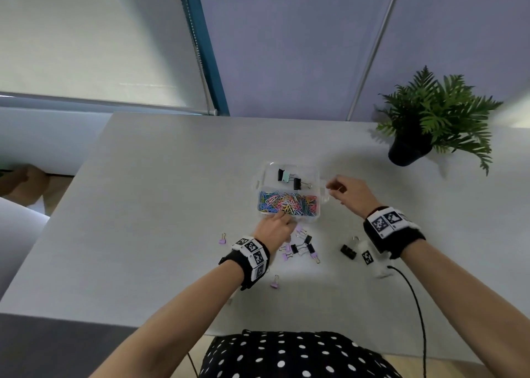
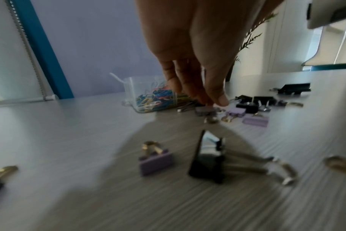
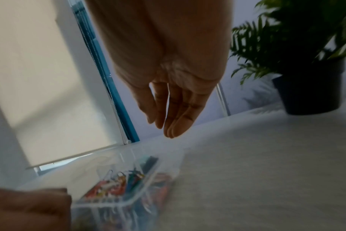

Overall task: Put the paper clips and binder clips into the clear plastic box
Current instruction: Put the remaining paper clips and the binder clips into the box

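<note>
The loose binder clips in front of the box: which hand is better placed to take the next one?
Probably the left hand: its fingertips already reach a purple binder clip. The right hand hangs open, empty, beside the clear box.

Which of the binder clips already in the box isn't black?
The mint-green clip in the box's far compartment. It lies between two black clips; every other clip in that compartment is black.
</note>
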Action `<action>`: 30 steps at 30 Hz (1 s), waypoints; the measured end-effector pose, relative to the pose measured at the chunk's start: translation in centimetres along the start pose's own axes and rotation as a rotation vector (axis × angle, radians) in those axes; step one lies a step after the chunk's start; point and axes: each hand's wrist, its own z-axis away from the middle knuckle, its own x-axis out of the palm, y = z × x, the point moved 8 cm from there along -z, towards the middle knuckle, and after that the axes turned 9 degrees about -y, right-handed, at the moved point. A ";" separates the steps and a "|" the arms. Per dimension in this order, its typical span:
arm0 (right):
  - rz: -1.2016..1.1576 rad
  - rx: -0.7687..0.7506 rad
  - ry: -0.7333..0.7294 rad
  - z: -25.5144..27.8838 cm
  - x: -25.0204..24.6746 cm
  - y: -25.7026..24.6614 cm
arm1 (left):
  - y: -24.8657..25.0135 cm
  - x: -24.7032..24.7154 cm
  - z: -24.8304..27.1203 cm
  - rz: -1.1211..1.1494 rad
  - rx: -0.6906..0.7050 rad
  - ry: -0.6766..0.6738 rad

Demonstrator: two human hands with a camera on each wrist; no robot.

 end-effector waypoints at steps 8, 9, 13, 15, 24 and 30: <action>0.414 0.261 -0.305 5.8 4.5 7.8 | 0.7 -0.4 0.9 0.025 -0.167 0.000; 0.422 0.276 -0.297 6.2 5.0 7.8 | 0.8 -0.5 1.1 0.026 -0.169 -0.007; 0.426 0.247 -0.266 6.9 6.5 7.5 | 1.3 -1.2 1.6 0.051 -0.134 0.005; 0.399 0.226 -0.267 7.1 7.1 7.3 | 1.4 -1.8 1.8 0.115 -0.113 0.030; 0.437 0.135 -0.282 6.4 8.8 5.4 | -3.6 -7.0 0.4 0.469 -0.203 0.171; -0.042 0.164 -0.197 4.8 5.4 2.7 | -9.0 -6.7 2.2 0.495 -0.410 0.438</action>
